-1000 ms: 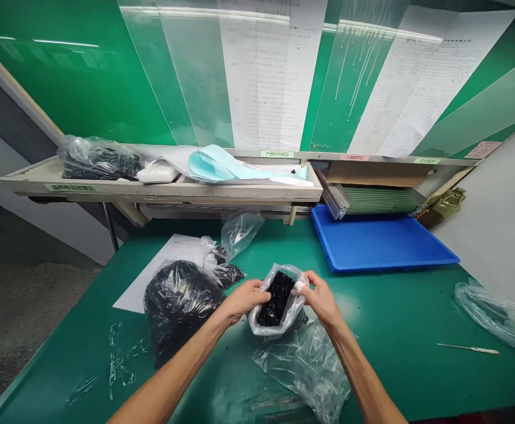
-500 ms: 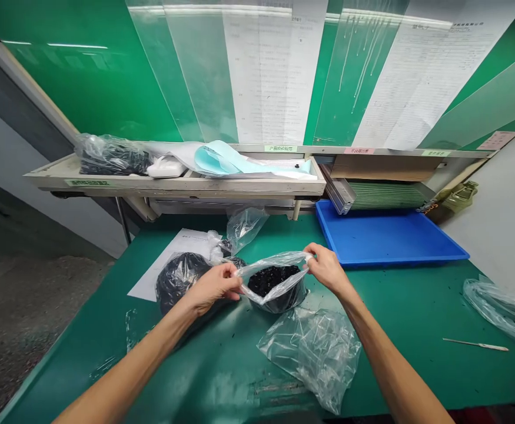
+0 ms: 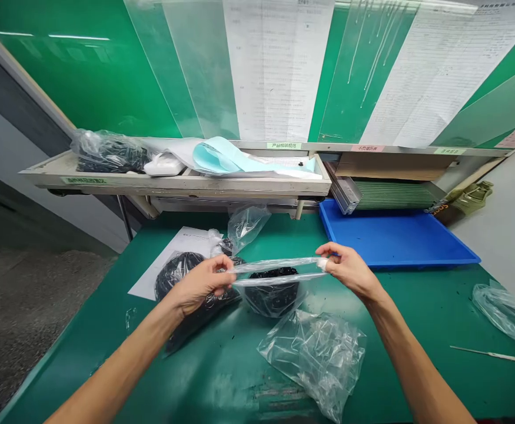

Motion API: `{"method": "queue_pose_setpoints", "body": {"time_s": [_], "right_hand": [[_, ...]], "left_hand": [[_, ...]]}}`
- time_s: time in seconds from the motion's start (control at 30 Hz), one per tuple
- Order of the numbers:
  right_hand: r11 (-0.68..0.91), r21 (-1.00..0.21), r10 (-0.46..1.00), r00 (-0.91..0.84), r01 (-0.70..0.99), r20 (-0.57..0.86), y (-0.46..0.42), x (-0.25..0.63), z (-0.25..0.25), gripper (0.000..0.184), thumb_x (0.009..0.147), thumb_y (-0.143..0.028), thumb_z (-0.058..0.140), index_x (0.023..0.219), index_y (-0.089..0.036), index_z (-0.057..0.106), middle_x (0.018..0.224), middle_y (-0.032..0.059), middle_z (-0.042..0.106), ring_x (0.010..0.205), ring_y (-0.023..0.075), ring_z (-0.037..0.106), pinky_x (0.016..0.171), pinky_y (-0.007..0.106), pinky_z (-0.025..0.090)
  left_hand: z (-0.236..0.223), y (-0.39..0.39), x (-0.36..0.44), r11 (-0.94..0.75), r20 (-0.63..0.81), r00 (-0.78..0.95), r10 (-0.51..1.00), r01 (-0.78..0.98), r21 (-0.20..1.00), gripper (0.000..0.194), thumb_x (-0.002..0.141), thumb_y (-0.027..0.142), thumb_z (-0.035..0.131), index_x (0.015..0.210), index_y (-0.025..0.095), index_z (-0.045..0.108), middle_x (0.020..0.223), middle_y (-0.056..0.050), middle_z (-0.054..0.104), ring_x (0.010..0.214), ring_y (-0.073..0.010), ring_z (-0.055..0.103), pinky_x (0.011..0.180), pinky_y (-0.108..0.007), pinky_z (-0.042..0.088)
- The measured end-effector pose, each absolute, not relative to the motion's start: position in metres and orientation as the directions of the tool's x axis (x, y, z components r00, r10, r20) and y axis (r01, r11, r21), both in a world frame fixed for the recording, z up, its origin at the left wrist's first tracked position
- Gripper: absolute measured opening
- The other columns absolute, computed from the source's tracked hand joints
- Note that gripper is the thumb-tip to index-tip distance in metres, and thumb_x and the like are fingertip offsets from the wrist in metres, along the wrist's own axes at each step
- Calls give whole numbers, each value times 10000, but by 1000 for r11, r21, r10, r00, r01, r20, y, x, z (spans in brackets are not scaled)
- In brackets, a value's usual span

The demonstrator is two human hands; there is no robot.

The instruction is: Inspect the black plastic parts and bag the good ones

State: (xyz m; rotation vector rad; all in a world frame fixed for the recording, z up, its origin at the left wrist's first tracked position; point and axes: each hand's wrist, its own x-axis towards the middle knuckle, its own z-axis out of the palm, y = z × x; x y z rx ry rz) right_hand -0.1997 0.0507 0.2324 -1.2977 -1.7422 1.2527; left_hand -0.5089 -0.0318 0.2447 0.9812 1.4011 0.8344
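One green board (image 3: pixel 85 88) rises behind one green surface (image 3: pixel 407 330). One shelf (image 3: pixel 222 187) runs along the board's foot at left, and one blue tray (image 3: pixel 402 244) lies at the back right, below one ribbed panel (image 3: pixel 394 195). Two white pages hang on the board, a middle page (image 3: pixel 279 70) and a right page (image 3: pixel 447 76); a third sheet (image 3: pixel 158 268) lies at the surface's back left, partly under one full bag (image 3: pixel 204 321) of black stuff. One loose bag (image 3: pixel 312 353), clear and crumpled, lies in front.

One held bag (image 3: pixel 271 300), clear, with black contents, is between the two hands, right of the full bag and just behind the loose bag; whether its base touches the surface I cannot tell. Its mouth is drawn sideways into two nearly parallel bands. The left hand (image 3: pixel 202 282) has its fingers pinched on the mouth's left end; the right hand (image 3: pixel 352 268) has its fingers gripping the right end, with one white wrap (image 3: pixel 322 264) there. One clear bundle (image 3: pixel 504 312) lies at far right. Near it is one thin tool (image 3: pixel 489 354). Smallest are five labels (image 3: pixel 283 145): three green, two pink.
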Motion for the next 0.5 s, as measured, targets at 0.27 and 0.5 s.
{"method": "queue_pose_setpoints", "body": {"time_s": [0.27,0.5], "right_hand": [[251,-928,911,-392,275,130,50,-197,238,168,772,-333,609,824,-188,676,896,42,622,782,156,559,672,280,458],[507,-734,799,-567,453,201,28,-182,234,643,774,-397,691,1361,-291,450,1435,74,388,1258,271,439,1040,416,399]], "left_hand": [[281,-39,-509,233,-187,-173,967,301,925,202,696,292,684,734,189,514,597,66,444,491,-71,361,452,-188,256],[249,-48,-547,44,-47,5,999,252,967,638,728,380,710,1310,247,486,1301,-105,531,1106,-263,550,880,-332,488]]}}
